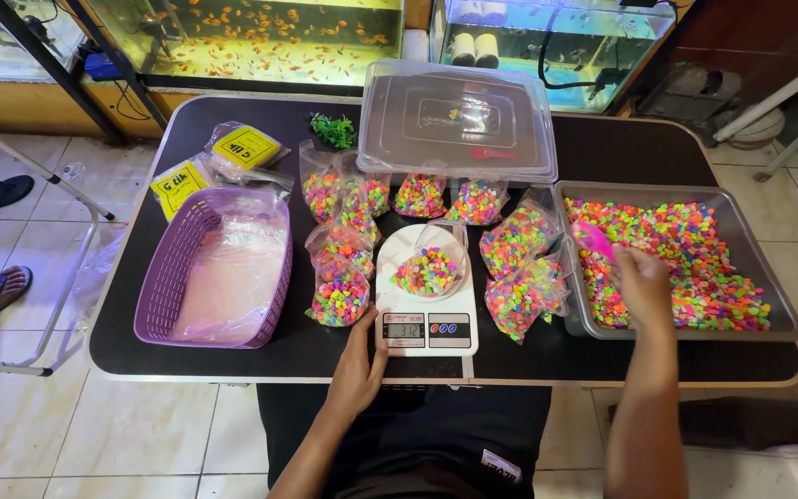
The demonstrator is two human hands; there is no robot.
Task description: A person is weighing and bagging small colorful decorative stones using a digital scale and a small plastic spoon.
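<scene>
The person's right hand (pixel 644 282) is closed around the handle of a small pink scoop (pixel 593 238), holding it over the left part of a grey metal tray (pixel 780 298) that is filled with brightly coloured gravel (pixel 695 254) in pink, yellow, green and orange. The scoop's bowl points up and to the left, just above the gravel.

The left hand (pixel 362 360) rests at the near left corner of a white kitchen scale (pixel 427 328), fingers loosely curled against its edge and gripping nothing. On the scale's platform sits an open clear plastic bag (pixel 429 266) partly filled with the same gravel.

Around the scale stand several more filled bags (pixel 339 291) of gravel, to its left, behind it, and between it and the tray. Behind these is a clear plastic box with a lid (pixel 459 120), and beside that a small green plastic plant (pixel 334 129). At the left of the black table (pixel 621 152) lies a purple basket (pixel 177 268) holding empty clear bags, with yellow-labelled packets (pixel 182 185) just behind it. Fish tanks (pixel 251 37) line the wall beyond the table.
</scene>
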